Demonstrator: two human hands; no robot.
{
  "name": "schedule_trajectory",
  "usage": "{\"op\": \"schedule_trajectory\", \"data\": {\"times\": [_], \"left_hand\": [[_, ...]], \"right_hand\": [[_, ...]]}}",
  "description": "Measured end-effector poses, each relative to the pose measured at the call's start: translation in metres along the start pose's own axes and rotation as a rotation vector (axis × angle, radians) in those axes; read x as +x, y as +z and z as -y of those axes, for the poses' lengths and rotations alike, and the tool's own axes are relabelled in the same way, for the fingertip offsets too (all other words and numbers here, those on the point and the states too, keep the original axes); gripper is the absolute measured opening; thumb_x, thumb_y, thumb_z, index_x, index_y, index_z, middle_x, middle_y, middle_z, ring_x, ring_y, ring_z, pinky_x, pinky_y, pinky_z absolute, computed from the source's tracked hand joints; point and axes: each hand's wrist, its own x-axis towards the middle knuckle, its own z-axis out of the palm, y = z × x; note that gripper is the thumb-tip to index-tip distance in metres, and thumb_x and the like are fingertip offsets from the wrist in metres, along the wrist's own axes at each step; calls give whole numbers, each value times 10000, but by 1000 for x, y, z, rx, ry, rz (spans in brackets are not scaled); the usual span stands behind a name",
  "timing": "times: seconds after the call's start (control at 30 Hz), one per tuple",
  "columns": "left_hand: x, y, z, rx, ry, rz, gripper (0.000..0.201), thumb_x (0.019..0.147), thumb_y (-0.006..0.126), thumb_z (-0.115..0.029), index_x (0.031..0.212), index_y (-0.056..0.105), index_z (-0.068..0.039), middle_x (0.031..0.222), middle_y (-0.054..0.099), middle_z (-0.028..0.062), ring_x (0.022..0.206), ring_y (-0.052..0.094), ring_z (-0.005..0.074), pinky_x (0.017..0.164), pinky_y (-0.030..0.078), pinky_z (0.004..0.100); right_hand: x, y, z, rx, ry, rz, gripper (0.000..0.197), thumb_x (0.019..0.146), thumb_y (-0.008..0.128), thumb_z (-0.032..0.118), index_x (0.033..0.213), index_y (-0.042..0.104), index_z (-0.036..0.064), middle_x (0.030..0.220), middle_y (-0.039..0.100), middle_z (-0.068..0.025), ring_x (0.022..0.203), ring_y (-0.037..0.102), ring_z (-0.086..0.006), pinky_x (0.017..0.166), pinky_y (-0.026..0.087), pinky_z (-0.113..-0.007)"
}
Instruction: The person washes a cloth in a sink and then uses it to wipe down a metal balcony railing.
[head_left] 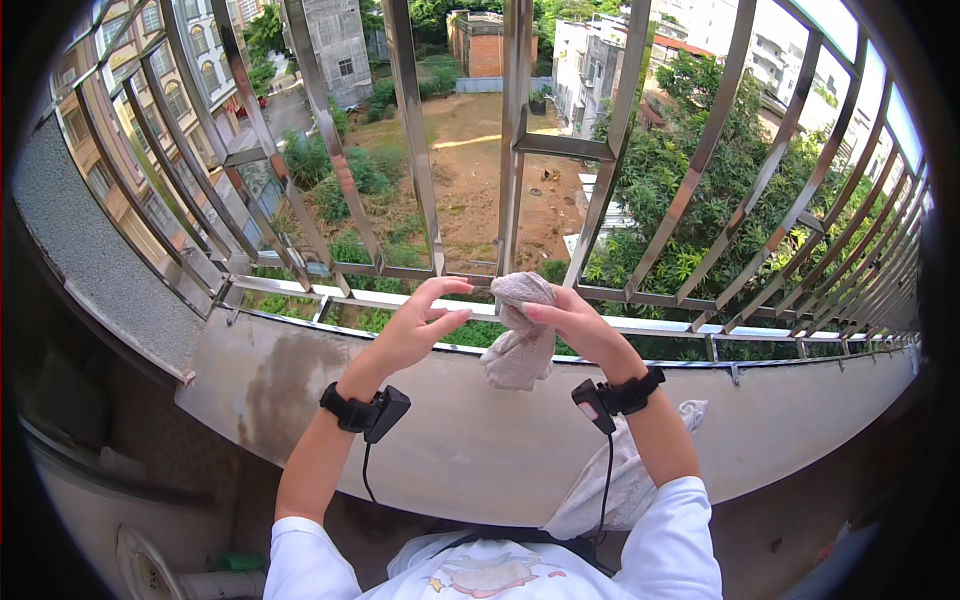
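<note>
right grip (588,328) holding bunched off-white rag (520,364); left grip (408,330) loosely open, empty; tight folds should avoid metal railing (513,190) snags

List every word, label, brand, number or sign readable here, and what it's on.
No text can be read.
Shirt: a printed drawing with a star, no legible words.
Right wrist device: a pale pinkish patch, too small to make out.
Cloth in the right fingers: no lettering visible.
Buildings: too small to read any sign.
</note>
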Motion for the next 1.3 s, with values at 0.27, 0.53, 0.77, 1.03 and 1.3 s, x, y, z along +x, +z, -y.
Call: {"op": "schedule_trajectory", "data": {"times": [0.27,0.53,0.77,1.03,1.3], "left_hand": [[21,43,-29,-369,-102,503,343,794,510,-153,1099,422,-23,1000,488,12,881,459,59,745,389,208],[11,47,-19,-339,-59,273,154,809,488,-153,886,502,-20,761,464,-63,704,390,15,609,327,152],[11,23,-12,-482,149,20,267,829,438,-172,1028,475,2,1138,414,88,957,454,126,825,346,266],[2,-8,-18,-442,173,-294,234,811,473,-144,1006,472,-15,965,530,68,882,500,133,784,384,267],[22,41,-21,-227,87,-362,203,772,536,-139,928,513,-13,807,547,-4,709,497,53,614,382,178]], "right_hand": [[-52,3,46,-415,-147,45,192,791,484,166,914,579,53,1226,274,-51,1130,252,-209,922,230,-367],[-151,17,-21,-1106,233,-510,401,767,493,300,1097,431,80,1102,402,-155,1055,355,-285,869,286,-394],[-257,35,-124,-1226,517,-654,302,738,523,199,999,449,67,1040,419,-159,978,387,-307,778,345,-398],[-318,-67,-12,-582,-59,-1555,125,830,335,77,937,382,32,714,440,-19,516,429,-56,420,348,-193],[-368,-125,140,-530,-766,-1613,225,853,347,131,1066,362,61,983,447,-33,851,449,-85,736,367,-203]]}}
